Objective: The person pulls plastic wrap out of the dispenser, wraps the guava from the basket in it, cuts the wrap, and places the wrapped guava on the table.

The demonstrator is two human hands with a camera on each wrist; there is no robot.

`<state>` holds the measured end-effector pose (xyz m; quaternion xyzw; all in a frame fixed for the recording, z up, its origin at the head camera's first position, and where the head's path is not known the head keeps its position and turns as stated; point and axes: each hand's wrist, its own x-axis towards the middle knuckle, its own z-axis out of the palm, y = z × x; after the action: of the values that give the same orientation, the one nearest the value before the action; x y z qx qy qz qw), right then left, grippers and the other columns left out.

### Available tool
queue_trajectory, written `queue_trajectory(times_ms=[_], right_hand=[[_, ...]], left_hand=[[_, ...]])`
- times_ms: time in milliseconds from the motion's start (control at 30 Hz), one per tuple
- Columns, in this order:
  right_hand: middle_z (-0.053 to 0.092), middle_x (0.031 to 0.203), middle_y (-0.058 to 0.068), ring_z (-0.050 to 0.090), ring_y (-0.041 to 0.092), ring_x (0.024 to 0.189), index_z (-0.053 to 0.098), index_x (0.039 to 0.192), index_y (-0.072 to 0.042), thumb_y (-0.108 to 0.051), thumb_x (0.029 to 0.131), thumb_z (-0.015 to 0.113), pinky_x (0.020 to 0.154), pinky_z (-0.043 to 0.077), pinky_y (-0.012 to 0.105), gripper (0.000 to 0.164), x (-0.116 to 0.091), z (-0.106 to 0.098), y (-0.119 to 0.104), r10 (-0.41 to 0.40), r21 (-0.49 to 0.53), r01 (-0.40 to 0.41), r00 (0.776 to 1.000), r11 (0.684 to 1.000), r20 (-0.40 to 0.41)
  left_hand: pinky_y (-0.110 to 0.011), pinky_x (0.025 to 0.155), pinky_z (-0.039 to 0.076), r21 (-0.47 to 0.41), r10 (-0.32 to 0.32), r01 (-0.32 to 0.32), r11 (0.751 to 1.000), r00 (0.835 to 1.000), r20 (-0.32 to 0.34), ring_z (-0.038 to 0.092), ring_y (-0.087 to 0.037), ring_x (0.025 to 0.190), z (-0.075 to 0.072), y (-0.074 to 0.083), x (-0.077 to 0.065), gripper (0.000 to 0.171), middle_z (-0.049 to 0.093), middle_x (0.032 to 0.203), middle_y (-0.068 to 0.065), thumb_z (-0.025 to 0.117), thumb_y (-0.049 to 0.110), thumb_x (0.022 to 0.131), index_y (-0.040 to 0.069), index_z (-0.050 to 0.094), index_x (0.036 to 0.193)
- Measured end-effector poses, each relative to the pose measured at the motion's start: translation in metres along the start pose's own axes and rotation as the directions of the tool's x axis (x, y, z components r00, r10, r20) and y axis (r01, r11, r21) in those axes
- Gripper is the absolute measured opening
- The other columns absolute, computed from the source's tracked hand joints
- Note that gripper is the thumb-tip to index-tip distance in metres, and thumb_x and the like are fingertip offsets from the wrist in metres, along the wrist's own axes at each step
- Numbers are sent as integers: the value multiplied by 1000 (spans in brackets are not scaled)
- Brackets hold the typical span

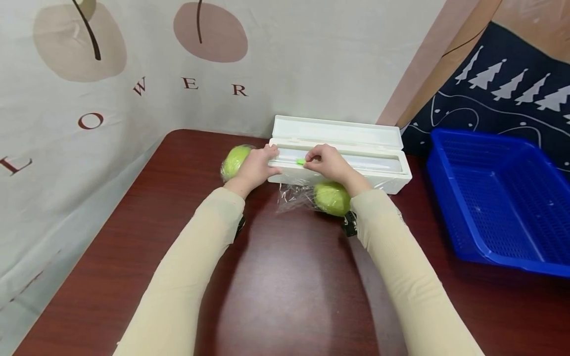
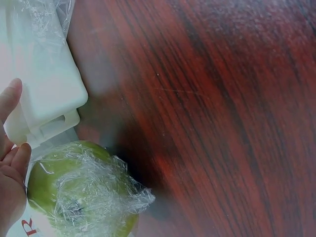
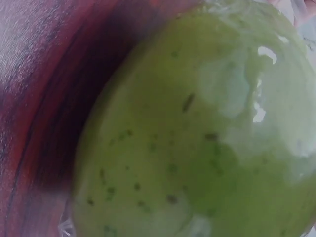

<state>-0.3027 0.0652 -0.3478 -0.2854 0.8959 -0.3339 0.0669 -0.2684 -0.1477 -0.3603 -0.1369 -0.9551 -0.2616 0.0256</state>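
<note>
A white cling film dispenser (image 1: 338,176) stands at the back of the table with its lid (image 1: 338,131) raised. My left hand (image 1: 256,168) holds its left end, thumb at the front and fingers over the top edge. Along the dispenser's front rim, my right hand (image 1: 329,163) pinches a small bright green slide cutter (image 1: 300,161). One green fruit (image 1: 234,163) wrapped in film sits just left of my left hand; its gathered wrap shows in the left wrist view. Below my right wrist lies a second wrapped green fruit (image 1: 331,199), filling most of the right wrist view.
A blue plastic basket (image 1: 463,217) stands on the right side of the dark red wooden table (image 1: 285,287). Loose clear film (image 1: 294,196) trails in front of the dispenser, beside the second fruit. A printed cloth (image 1: 289,64) hangs behind the table.
</note>
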Motion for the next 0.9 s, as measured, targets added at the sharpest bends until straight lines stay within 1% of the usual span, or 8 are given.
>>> queue_trajectory(times_ms=[133,233,333,467,733,900], right_hand=[[62,100,17,55,27,95,64,93,3,-11,85,65,93,46,38,16,-7,-5,5,18,-2,-18,1000,1000,-11],[61,100,16,52,27,97,63,91,2,-11,85,65,93,45,39,14,-14,-8,10,35,-2,-35,999,999,-33],[60,100,17,50,27,98,64,90,3,-10,84,66,93,46,39,14,-18,-6,14,39,19,-38,996,999,-75],[61,101,18,51,28,100,64,91,4,-9,83,67,95,48,38,15,-20,-2,18,32,44,-26,991,999,-129],[62,101,18,51,29,100,64,91,4,-9,83,66,96,47,40,16,-22,0,19,29,53,-21,985,998,-167],[62,98,19,50,30,96,64,90,5,-8,82,66,94,46,42,16,-22,3,20,15,48,-5,978,999,-207]], left_hand=[[-38,113,28,-2,13,-13,1000,1000,-1,34,-33,135,2,0,1,58,39,143,-18,72,17,81,-4,49,131],[-38,114,27,-5,2,-2,1000,1000,7,33,-33,136,2,0,1,58,39,144,-18,71,17,82,-4,49,131],[-38,114,27,-6,-9,9,1000,1000,12,33,-33,137,1,-1,0,58,39,144,-17,71,17,82,-3,49,132],[-37,114,28,-9,-9,9,1000,1000,8,33,-32,136,-1,0,-1,57,40,143,-17,71,16,82,-3,50,131],[-38,113,28,1,-2,2,1000,1000,2,34,-33,136,-1,1,-1,56,40,143,-18,71,15,82,-3,50,131],[-38,114,27,4,-17,17,1000,1000,5,33,-32,136,-1,4,-1,57,39,144,-17,71,17,82,-3,49,131]])
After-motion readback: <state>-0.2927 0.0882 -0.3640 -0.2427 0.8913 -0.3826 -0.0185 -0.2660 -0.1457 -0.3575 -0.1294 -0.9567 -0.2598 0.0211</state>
